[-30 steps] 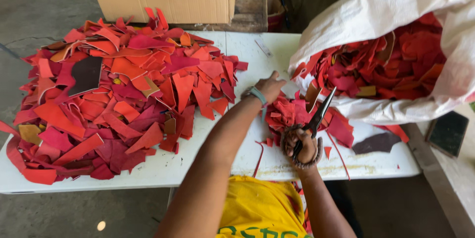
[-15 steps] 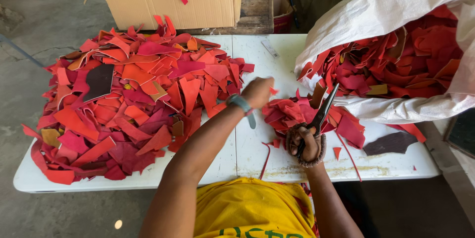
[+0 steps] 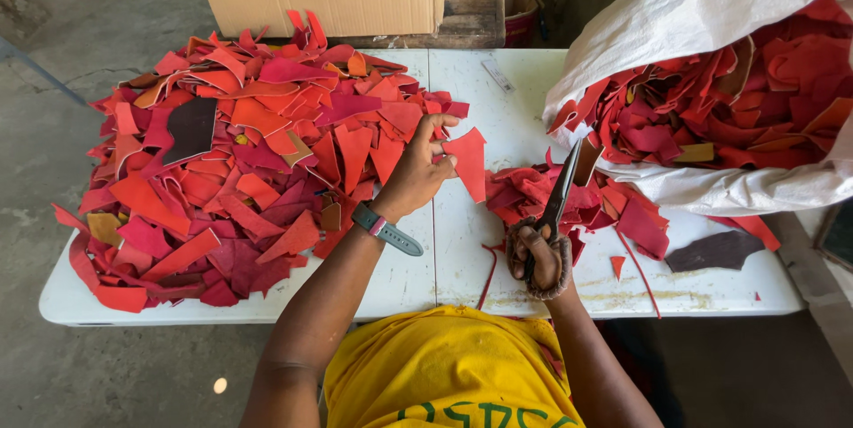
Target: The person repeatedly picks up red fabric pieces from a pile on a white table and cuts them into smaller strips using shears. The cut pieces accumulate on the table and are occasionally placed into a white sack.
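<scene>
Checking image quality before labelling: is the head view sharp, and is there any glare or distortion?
Head view: sharp on the left hand, its red piece and the scissors; even daylight, soft shadows; the white sack is bright, near blown out; the table edges bow from wide-angle distortion.

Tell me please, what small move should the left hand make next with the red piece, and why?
Probably let the red piece go onto the big pile. The left hand holds it at the pile's right edge, away from the scissors, which the right hand holds over the small heap.
</scene>
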